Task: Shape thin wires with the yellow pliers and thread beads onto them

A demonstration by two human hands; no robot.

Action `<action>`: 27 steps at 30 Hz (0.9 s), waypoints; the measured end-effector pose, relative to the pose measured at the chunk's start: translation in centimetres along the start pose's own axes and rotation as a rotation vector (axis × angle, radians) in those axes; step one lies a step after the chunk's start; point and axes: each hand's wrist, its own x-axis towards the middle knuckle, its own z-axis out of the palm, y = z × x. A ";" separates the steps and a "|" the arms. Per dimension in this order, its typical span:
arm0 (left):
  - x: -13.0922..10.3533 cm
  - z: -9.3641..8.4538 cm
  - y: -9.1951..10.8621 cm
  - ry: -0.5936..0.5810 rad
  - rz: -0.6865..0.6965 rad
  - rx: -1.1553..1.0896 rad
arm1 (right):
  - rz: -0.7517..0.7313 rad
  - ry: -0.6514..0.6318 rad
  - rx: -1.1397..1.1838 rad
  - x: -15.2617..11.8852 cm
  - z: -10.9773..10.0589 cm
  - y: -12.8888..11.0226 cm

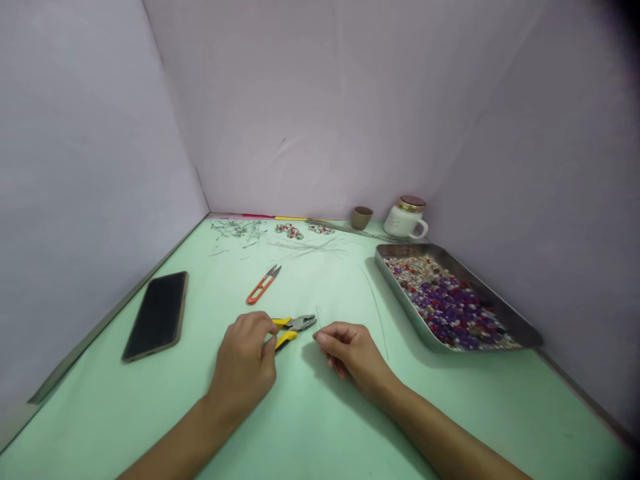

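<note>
Thin wire [318,315], grey, fine and nearly straight, projected past the fingertips of the R hand [353,353], whose thumb & index fingers were pinched on it. Pliers [301,324] lay on the pale-green bench [320,420] betw. both hands: grey metal head, yellow handles w/ black parts, spread apart. L hand [247,343] was at the handles, fingers curled; gripping or merely touching, cannot tell. White mug [401,222], rear R: faint marking, illegible.

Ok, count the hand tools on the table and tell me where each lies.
2: pliers, partly hidden by the left hand, and snips, beyond the pliers and slightly left. Others may be hidden.
</note>
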 end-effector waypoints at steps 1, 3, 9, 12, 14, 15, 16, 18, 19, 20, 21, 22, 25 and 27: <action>-0.1 0.1 0.2 0.004 0.022 0.001 | 0.014 -0.010 -0.012 0.0 0.0 0.0; -0.3 0.2 0.7 0.041 0.074 -0.030 | 0.036 -0.038 -0.019 0.1 0.0 0.0; -0.7 0.8 0.9 -0.006 0.187 -0.065 | 0.014 0.046 -0.057 0.9 -0.6 -0.3; -0.8 1.2 0.4 -0.019 0.235 -0.035 | -0.032 0.169 -0.136 1.8 -1.5 -0.5; -0.8 1.5 0.1 -0.026 0.262 -0.027 | -0.045 0.166 -0.172 2.3 -2.1 -0.4; -0.8 1.6 -0.1 -0.035 0.269 -0.026 | -0.063 0.145 -0.196 2.4 -2.4 -0.3; -0.7 1.7 -0.2 -0.044 0.271 -0.026 | -0.096 0.119 -0.233 2.5 -2.6 -0.2; -0.5 1.9 -0.5 -0.064 0.273 -0.032 | -0.220 0.081 -0.359 2.3 -2.8 -0.2; -0.4 2.0 -0.6 -0.072 0.277 -0.038 | -0.292 0.073 -0.433 2.2 -2.9 -0.3; -0.3 2.1 -0.6 -0.074 0.282 -0.045 | -0.358 0.074 -0.503 2.0 -3.0 -0.4; -0.2 2.2 -0.7 -0.073 0.288 -0.056 | -0.408 0.084 -0.561 1.9 -3.1 -0.6; 0.0 2.3 -0.6 -0.071 0.290 -0.069 | -0.439 0.103 -0.608 1.8 -3.2 -0.8; 0.2 2.4 -0.3 -0.074 0.271 -0.100 | -0.469 0.205 -0.693 1.8 -3.9 -1.2; 0.2 2.4 0.0 -0.086 0.251 -0.110 | -0.481 0.272 -0.709 2.0 -4.4 -1.3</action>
